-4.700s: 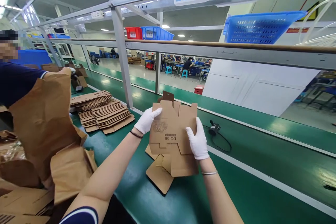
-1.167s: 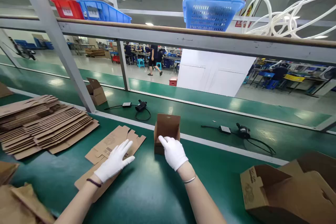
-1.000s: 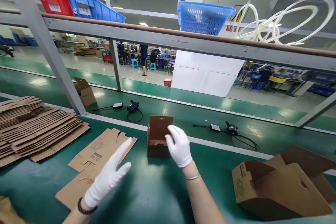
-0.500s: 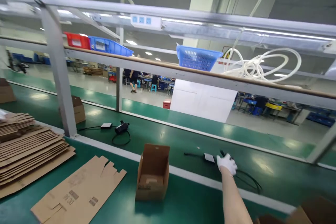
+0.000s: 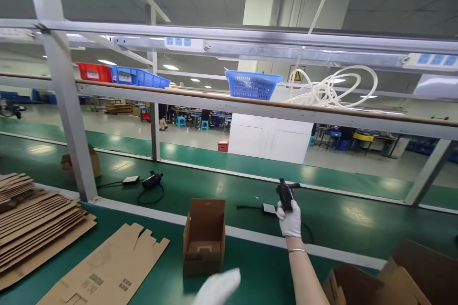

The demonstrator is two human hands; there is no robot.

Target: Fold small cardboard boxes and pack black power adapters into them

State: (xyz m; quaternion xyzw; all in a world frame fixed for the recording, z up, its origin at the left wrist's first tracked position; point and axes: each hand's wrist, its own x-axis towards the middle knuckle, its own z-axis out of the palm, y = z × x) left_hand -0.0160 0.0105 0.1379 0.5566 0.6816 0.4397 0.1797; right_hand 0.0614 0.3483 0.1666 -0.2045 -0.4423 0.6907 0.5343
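My right hand (image 5: 289, 220), in a white glove, grips a black corded device (image 5: 285, 195) and holds it up above the green belt. A thin cable runs down behind the wrist, partly hidden. To its left lies a small black block with a white label (image 5: 269, 208). My left hand (image 5: 218, 288), also gloved, enters at the bottom edge, smeared by motion, so its fingers cannot be made out. Just beyond it an open cardboard box (image 5: 203, 263) stands upright on the green bench.
A flat cardboard blank (image 5: 103, 267) and a stack of blanks (image 5: 39, 233) lie at left. Another black device (image 5: 152, 180) rests on the belt. Open boxes (image 5: 358, 281) stand at lower right. A metal post (image 5: 66, 95) and shelf rail (image 5: 200, 97) frame the bench.
My right hand has lifted the black device off the belt, turning it upright. My left hand has come in from below. The view has shifted a little.
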